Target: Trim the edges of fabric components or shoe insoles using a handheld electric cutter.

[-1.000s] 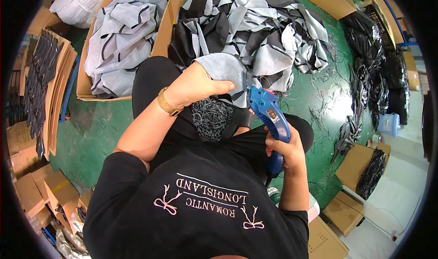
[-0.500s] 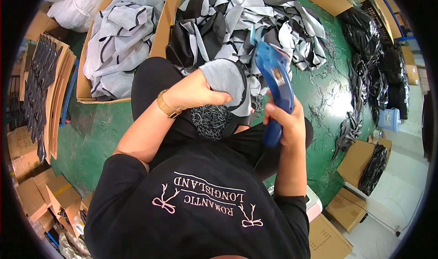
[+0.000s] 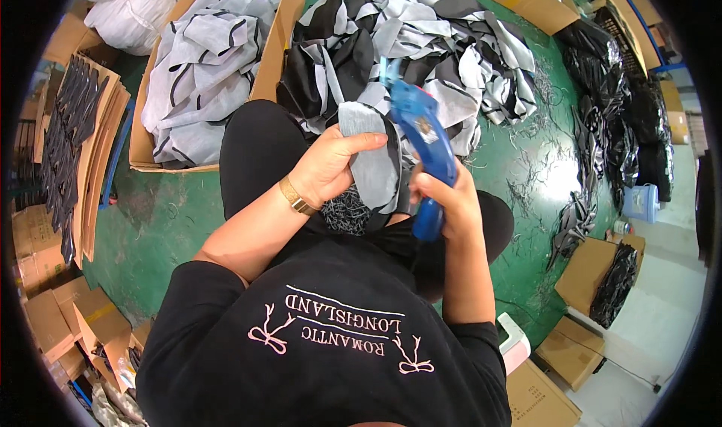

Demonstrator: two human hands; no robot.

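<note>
My left hand [image 3: 331, 160] pinches a grey fabric piece [image 3: 371, 173] with a black edge, thumb lying on top of it. In my right hand [image 3: 449, 199] is a pair of blue electric scissors [image 3: 427, 131], gripped by the handle. Their light-blue head points away from me, beyond the right edge of the fabric piece. Between my legs, below the fabric, lies a heap of thin dark trimmings [image 3: 347, 213], partly hidden by my hand and the piece.
Ahead on the green floor [image 3: 519, 254] spreads a large pile of grey and black fabric pieces [image 3: 421, 28]. A cardboard box [image 3: 265, 66] at the left holds more grey fabric pieces. Black plastic bags [image 3: 602, 74] line the right side, near a light-blue bucket [image 3: 641, 203].
The fabric piece has been turned and drawn a little nearer, now lying lengthwise. My right hand has moved left with the electric scissors, bringing their head closer to the piece.
</note>
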